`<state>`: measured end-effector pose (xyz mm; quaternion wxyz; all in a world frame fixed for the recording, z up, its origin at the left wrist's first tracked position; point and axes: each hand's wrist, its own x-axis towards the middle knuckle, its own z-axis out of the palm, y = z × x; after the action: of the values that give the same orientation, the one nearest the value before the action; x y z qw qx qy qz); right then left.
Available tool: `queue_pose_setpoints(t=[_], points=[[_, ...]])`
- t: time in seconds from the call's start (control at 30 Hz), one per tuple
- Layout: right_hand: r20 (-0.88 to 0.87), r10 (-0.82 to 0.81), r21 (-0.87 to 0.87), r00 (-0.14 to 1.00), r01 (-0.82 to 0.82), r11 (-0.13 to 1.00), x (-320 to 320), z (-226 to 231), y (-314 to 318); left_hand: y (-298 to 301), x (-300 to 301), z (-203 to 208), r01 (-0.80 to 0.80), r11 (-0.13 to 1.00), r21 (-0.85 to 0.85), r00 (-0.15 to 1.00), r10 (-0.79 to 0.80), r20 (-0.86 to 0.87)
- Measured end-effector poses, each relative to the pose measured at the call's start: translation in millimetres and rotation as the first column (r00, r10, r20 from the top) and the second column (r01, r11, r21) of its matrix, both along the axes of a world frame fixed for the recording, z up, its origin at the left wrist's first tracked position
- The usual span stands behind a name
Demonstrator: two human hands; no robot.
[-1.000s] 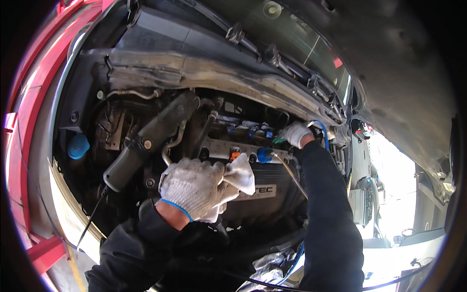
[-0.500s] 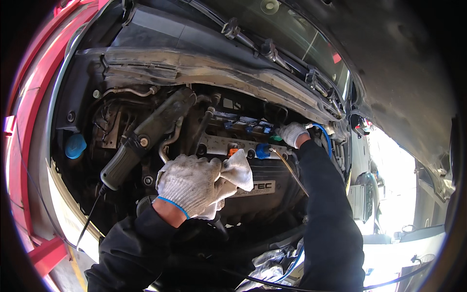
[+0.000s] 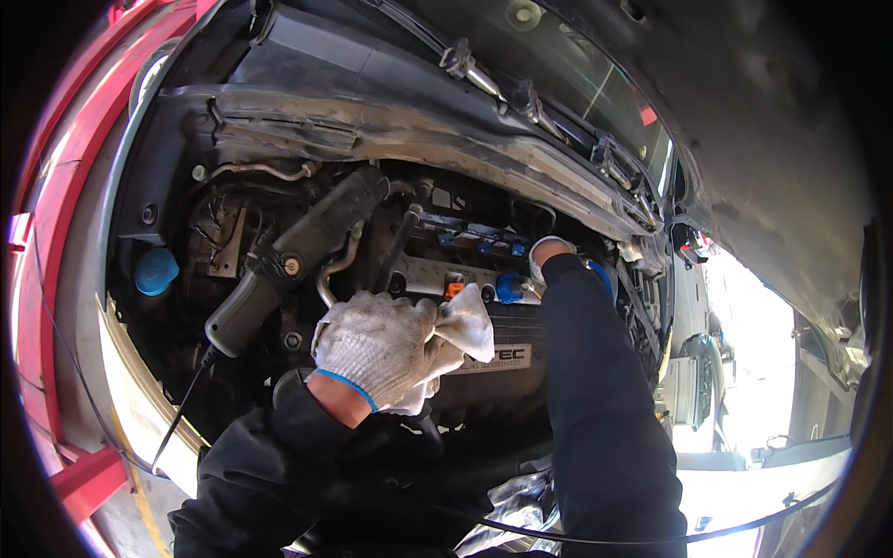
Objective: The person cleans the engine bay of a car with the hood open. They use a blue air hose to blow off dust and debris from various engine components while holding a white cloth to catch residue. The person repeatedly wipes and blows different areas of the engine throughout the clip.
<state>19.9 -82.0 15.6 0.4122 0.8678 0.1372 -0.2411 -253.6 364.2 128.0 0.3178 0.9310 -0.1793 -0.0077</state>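
My left hand (image 3: 372,342), in a knitted off-white glove with a blue cuff edge, is closed around a bunched white cloth (image 3: 465,324) in front of the engine. Past the dark sleeve, only the cuff and wrist part of my gloved right hand (image 3: 549,251) show, at the far right of the engine top. Its fingers are hidden, so any hold cannot be made out. Near that wrist a blue round plug-like fitting (image 3: 510,288) sits on the silver engine strip (image 3: 426,277). Further left on the same strip is an orange piece (image 3: 454,287).
A long dark handheld tool (image 3: 288,265) with a cord lies slanted across the engine's left side. A blue cap (image 3: 156,272) stands at the far left. Blue hose (image 3: 600,272) shows beside my right forearm. The raised hood (image 3: 772,121) hangs at right, and a red post (image 3: 56,232) rises at left.
My right hand has moved left and turned, so its gloved fingers have gone out of sight behind the sleeve. The left hand keeps the cloth. The whole view has shifted slightly.
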Motion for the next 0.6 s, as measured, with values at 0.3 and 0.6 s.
queue_pose_setpoints(t=[0.3, 0.6], points=[[-0.024, -0.004, -0.025, 1.0, 0.004, 1.0, 6, 18, 28, 0, -1, -3, -0.016, 1.0, -0.016, 0.999, 0.016, 0.045], [-0.04, -0.009, -0.008, 0.999, 0.008, 1.0, 18, 33, 45, -2, 0, -1, 0.011, 1.0, -0.008, 0.999, -0.011, 0.032]])
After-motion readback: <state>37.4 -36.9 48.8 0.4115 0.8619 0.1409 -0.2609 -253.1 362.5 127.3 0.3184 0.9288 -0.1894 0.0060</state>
